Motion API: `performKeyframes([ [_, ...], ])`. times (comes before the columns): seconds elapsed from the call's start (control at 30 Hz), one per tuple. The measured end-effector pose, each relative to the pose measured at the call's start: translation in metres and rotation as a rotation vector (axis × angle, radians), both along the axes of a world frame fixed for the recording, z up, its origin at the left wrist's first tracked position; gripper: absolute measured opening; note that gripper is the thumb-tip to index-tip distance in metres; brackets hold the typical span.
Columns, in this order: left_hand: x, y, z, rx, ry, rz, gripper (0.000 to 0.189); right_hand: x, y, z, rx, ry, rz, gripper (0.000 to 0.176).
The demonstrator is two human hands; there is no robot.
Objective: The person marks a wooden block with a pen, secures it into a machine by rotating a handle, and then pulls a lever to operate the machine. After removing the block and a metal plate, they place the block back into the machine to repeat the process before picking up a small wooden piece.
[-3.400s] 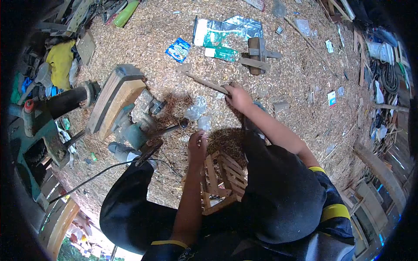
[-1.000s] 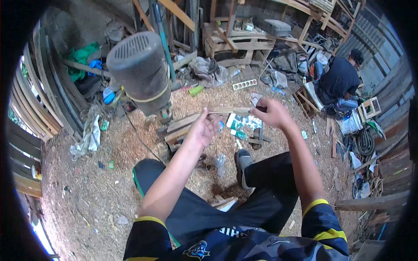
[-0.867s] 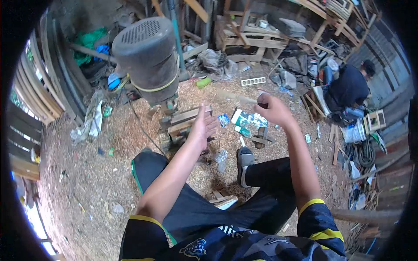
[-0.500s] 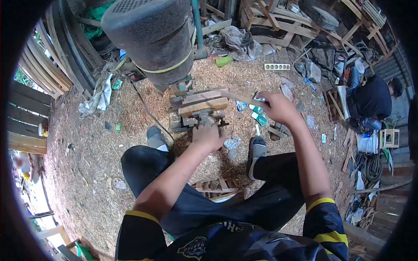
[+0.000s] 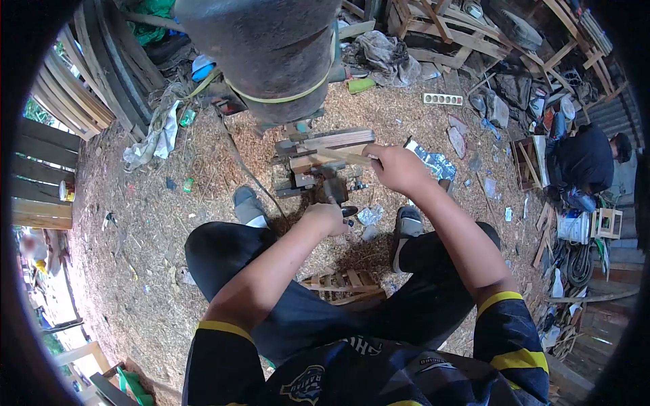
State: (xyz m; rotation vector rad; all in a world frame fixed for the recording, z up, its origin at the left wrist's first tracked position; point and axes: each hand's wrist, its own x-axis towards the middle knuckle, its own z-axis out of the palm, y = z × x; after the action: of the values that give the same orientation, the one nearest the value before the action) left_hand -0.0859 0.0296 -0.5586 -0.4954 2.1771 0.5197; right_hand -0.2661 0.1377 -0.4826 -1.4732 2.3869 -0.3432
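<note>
The wooden strip (image 5: pixel 342 155) is thin, pale and narrow, a flat sliver of raw wood; it lies nearly level across the stacked wooden blocks (image 5: pixel 323 143) directly below the dark motor (image 5: pixel 271 47), with its near end in the right hand (image 5: pixel 399 168); the fingers of that hand are pressed together and curled, pinching the strip's end against the thumb, so the end itself is hidden; the free end reaches over the blocks toward the spot under the motor. The left hand (image 5: pixel 328 218) sits lower, below the motor and nearer the person; its fingers are closed in a fist around a lever (image 5: pixel 349 212), whose black knob shows just past the knuckles.

The blocks' edges are square and stepped, the strip crossing them at a slight slant; the gap between the motor's underside and the blocks looks tight, and the metal parts there are too dark to make out. Left of the motor the sawdust floor (image 5: pixel 156 230) is open up to the leaning planks (image 5: pixel 81 88); right of the motor the ground is littered with scraps and wrappers. Below the motor, between the person's knees, lies a slatted frame (image 5: pixel 342 284), close under both forearms. Far right of the motor another person (image 5: pixel 586 159) crouches, well apart.
</note>
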Motion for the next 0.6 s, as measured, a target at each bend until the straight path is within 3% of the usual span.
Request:
performKeyframes([
  [0.2,0.01,-0.003,-0.006,0.012,0.043,-0.072,0.11,-0.002,0.002,0.008,0.11,0.178,-0.197,0.026],
  [0.27,0.01,-0.004,-0.007,0.021,0.026,-0.071,0.107,-0.002,0.008,0.008,0.013,0.097,-0.117,0.027],
  [0.33,0.007,-0.003,-0.001,0.015,-0.006,-0.074,0.102,-0.003,0.016,-0.001,-0.082,-0.031,0.027,0.026],
  [0.43,0.007,-0.006,0.007,0.049,-0.022,-0.087,0.09,0.002,0.019,0.002,0.068,0.109,-0.226,0.025],
  [0.6,0.007,-0.006,0.012,0.016,0.02,-0.083,0.076,-0.003,0.036,-0.003,0.022,0.016,-0.175,0.025],
])
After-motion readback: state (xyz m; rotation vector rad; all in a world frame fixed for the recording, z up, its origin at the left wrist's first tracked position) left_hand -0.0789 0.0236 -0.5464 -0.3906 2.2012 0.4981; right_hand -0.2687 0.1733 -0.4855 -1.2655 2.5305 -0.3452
